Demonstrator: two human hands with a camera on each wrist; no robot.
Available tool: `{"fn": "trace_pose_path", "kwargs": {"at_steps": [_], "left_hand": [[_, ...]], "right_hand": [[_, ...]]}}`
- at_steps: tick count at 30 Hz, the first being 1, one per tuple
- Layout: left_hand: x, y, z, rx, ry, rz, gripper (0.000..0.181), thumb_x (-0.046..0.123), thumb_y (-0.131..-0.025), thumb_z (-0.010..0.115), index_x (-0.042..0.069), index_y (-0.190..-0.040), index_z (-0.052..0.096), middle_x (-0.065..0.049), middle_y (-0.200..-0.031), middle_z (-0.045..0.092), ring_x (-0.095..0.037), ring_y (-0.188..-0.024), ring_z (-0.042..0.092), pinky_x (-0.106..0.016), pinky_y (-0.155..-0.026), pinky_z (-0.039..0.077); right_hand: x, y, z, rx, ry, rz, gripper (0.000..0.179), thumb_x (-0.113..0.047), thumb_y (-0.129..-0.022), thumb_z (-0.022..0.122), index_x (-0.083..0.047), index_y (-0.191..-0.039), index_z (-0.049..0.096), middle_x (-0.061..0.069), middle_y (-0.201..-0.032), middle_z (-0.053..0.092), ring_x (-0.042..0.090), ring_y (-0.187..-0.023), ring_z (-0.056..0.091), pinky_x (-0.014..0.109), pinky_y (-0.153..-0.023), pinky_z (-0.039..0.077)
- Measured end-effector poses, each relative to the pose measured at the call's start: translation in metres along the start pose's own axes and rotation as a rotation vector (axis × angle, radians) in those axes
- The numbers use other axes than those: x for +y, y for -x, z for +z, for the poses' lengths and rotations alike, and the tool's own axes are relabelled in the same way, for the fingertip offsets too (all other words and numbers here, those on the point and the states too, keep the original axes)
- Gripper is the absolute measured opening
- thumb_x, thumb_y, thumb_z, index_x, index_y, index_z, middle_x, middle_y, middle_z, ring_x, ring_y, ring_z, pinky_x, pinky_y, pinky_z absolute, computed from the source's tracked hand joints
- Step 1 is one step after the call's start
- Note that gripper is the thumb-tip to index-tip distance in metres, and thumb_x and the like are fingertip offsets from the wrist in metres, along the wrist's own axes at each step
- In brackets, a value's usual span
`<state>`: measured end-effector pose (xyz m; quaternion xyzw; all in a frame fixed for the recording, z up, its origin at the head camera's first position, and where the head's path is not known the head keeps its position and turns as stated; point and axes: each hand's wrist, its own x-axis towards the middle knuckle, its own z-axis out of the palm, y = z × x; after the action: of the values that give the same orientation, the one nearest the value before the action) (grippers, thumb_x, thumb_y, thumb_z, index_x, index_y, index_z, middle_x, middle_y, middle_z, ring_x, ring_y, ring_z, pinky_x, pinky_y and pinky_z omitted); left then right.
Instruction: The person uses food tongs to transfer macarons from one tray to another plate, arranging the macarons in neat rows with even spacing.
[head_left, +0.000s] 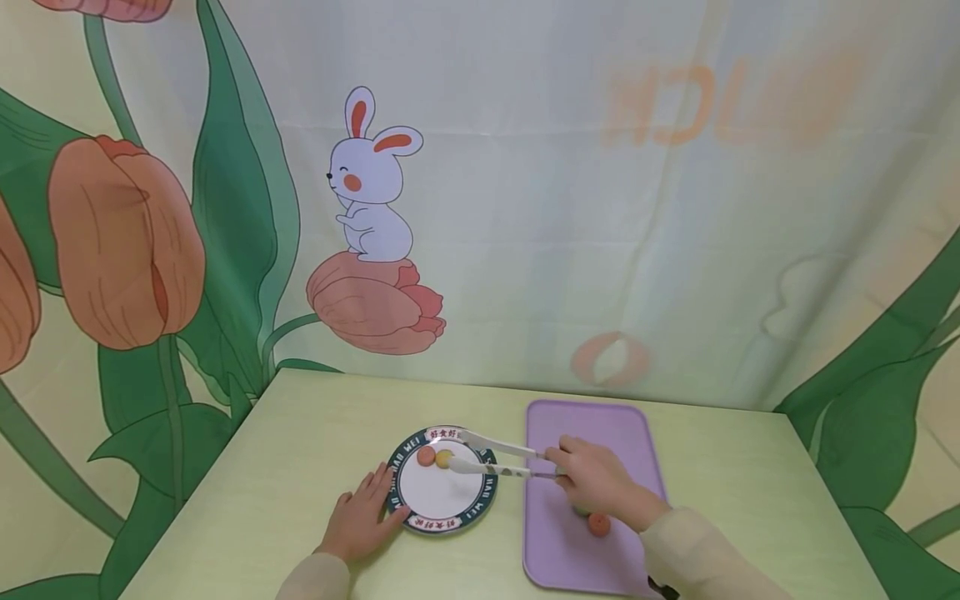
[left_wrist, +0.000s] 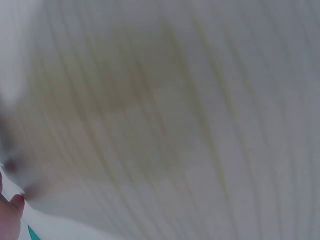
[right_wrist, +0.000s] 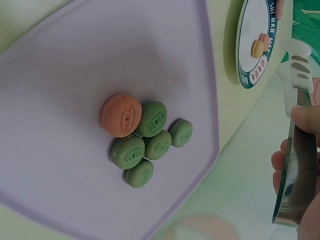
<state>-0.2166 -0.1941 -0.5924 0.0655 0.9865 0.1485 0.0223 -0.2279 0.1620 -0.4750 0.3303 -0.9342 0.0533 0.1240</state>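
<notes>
My right hand (head_left: 592, 475) grips metal tongs (right_wrist: 300, 170) with white tips, held over the purple tray (head_left: 551, 550) and reaching left over a round plate (head_left: 438, 496) with a dark lettered rim. Their two tips stand apart above the plate, one close to a yellow macaron (head_left: 444, 459); contact cannot be made out. A pink macaron (head_left: 426, 456) lies beside the yellow one. My left hand (head_left: 363, 517) rests at the plate's left edge, fingers extended and thumb at the rim. In the left wrist view only a bit of the hand (left_wrist: 10, 217) shows.
On the tray, an orange macaron (right_wrist: 121, 115) sits against several green macarons (right_wrist: 128, 152); the right hand partly hides them in the head view. A printed curtain (head_left: 510, 208) hangs behind the pale table (head_left: 315, 425). Blurred pale material fills the left wrist view.
</notes>
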Motion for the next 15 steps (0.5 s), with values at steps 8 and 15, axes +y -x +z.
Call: {"fn": "trace_pose_path", "kwargs": {"at_steps": [8,15], "left_hand": [[-0.001,0.000,-0.001,0.011,0.005,0.012,0.075,0.058,-0.084,0.041,0.009,-0.139,0.027,-0.007,-0.146,0.023,-0.031,-0.132,0.025,-0.057,-0.100,0.025],[-0.001,0.000,0.000,0.001,-0.005,0.003,0.076,0.060,-0.083,0.040,0.010,-0.139,0.027,-0.007,-0.146,0.024,-0.031,-0.132,0.025,-0.057,-0.099,0.025]], "right_hand": [[0.007,0.010,0.003,0.079,-0.016,-0.041,0.021,-0.013,-0.070,0.069,-0.018,-0.088,0.058,-0.009,-0.066,0.038,0.006,-0.055,0.031,0.016,-0.044,0.025],[0.012,0.020,0.007,0.105,-0.043,-0.027,0.023,-0.013,-0.068,0.070,-0.019,-0.087,0.059,-0.010,-0.066,0.038,0.004,-0.055,0.031,0.015,-0.044,0.025]]}}
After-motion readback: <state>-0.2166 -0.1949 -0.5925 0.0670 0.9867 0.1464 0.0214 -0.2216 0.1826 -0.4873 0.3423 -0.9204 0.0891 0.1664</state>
